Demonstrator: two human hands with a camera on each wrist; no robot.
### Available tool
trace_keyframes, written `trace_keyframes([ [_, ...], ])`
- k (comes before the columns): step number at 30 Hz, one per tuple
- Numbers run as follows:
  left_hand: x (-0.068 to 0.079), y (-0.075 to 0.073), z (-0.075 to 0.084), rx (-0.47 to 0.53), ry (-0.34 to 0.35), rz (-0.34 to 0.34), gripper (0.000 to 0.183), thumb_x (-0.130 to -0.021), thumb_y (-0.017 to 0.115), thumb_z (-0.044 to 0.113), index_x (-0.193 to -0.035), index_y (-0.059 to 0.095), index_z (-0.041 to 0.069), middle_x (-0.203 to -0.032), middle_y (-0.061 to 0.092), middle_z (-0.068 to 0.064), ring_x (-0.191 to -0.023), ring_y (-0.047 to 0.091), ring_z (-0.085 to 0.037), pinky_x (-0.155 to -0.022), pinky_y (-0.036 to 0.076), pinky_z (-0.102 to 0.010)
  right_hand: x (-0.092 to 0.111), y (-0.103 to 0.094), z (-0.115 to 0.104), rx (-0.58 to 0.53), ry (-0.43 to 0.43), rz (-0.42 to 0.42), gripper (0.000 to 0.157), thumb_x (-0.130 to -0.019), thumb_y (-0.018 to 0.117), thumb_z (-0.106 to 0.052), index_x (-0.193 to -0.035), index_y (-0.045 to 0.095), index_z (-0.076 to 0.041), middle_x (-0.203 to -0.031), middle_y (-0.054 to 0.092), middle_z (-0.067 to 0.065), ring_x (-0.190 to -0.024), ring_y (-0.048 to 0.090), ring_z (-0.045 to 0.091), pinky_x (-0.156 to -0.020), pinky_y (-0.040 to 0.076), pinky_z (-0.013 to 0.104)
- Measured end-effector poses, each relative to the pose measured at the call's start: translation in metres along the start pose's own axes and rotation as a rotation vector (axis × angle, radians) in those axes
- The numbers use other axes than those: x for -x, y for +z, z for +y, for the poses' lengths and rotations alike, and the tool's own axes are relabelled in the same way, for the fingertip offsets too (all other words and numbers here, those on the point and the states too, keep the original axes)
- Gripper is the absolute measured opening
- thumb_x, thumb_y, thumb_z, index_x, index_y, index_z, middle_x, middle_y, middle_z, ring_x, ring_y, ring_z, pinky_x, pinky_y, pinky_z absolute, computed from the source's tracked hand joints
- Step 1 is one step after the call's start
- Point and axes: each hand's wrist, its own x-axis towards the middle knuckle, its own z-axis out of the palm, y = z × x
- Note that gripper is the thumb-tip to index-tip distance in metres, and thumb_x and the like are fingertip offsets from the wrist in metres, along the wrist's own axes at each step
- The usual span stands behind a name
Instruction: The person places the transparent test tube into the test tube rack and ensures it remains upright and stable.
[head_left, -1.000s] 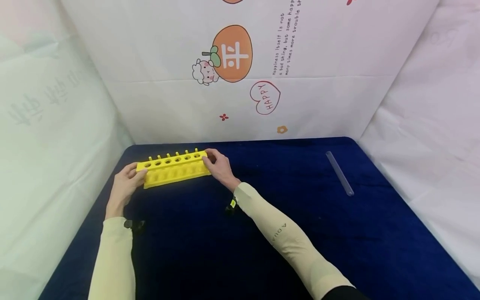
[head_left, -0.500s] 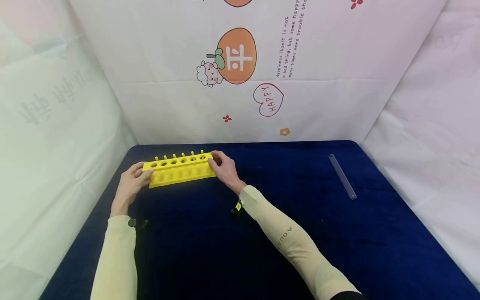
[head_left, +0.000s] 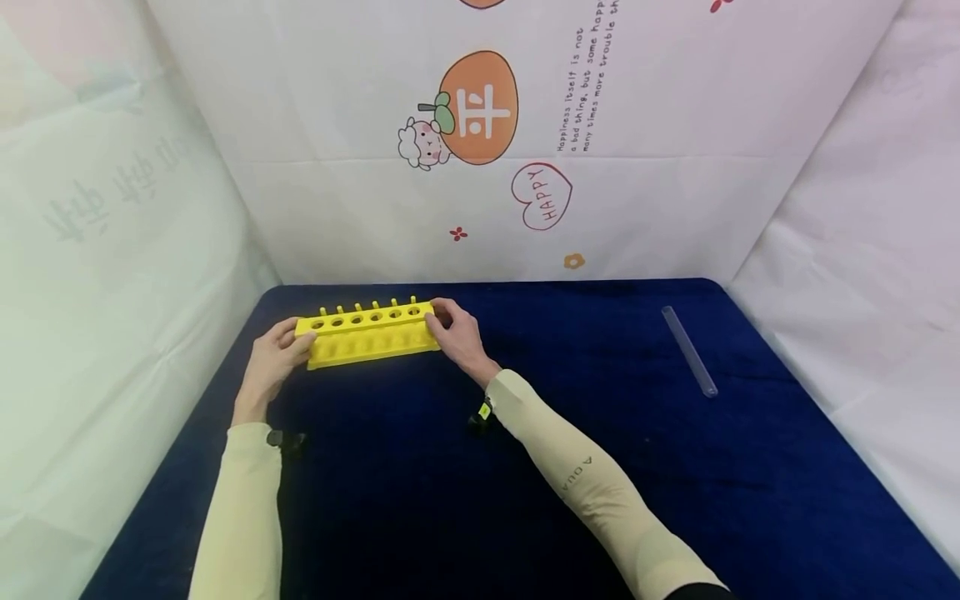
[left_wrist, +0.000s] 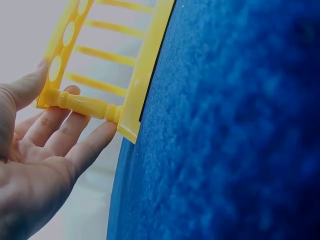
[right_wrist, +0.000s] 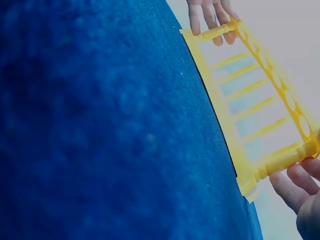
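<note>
Head view shows both hands at the two ends of a yellow test tube rack [head_left: 367,336], which stands at the back left of the blue cloth [head_left: 585,433]. The left hand [head_left: 273,365] takes the rack's left end: in the left wrist view its thumb lies against the top plate with the holes, and the fingers [left_wrist: 75,145] curl loosely under the turned end post and the base plate, so the rack's end sits between thumb and fingers. The right hand [head_left: 461,337] takes the right end in the same way; the right wrist view shows only some of its fingertips [right_wrist: 292,187] beside the end post at the base corner, so the thumb's place is hard to tell there, though from the head it seems to rest on the top edge. The rack [right_wrist: 250,107] lies lengthwise between the two hands, its long base edge against the cloth and its row of holes upward, with small pegs along the far edge. Whether the base is fully down on the cloth or raised a little I cannot tell.

Cream sleeves [head_left: 585,483] cover both forearms. Well apart from the rack, at the right of the cloth, a clear test tube [head_left: 688,350] lies flat and slanted. White printed sheets [head_left: 480,125] with an orange fruit cartoon form the walls behind and at both sides.
</note>
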Motion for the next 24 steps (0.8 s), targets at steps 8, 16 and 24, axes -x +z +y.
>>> trace_keyframes([
  [8,-0.0019,0.0028,0.001,-0.007,0.001,-0.006,0.077,-0.097,0.059,0.044,-0.156,0.023,0.01,-0.154,0.039,-0.019,-0.129,0.053,-0.036,-0.098,0.053,-0.033,-0.0004,-0.0042,0.0015,0.01,0.001,0.002,0.038,-0.101,0.056,-0.033,-0.133,0.058,-0.013,-0.113,0.068,0.007,-0.093,0.063,0.019,-0.07,0.053,0.027],
  [16,-0.0018,0.0048,0.0012,-0.002,-0.001,-0.015,0.074,-0.098,0.058,0.043,-0.156,0.025,0.011,-0.154,0.04,-0.018,-0.13,0.053,-0.036,-0.103,0.049,-0.041,0.0012,-0.0048,0.0036,-0.011,0.009,-0.003,0.04,-0.101,0.055,-0.034,-0.134,0.057,-0.011,-0.113,0.067,0.008,-0.094,0.063,0.019,-0.071,0.053,0.029],
  [24,-0.0035,0.0065,0.0036,0.013,-0.005,-0.026,0.078,-0.097,0.059,0.044,-0.157,0.023,0.01,-0.154,0.04,-0.018,-0.13,0.053,-0.036,-0.103,0.049,-0.042,0.0009,-0.0073,0.0027,0.0,0.02,0.017,0.039,-0.1,0.056,-0.033,-0.132,0.058,-0.011,-0.112,0.067,0.008,-0.093,0.063,0.019,-0.069,0.055,0.028],
])
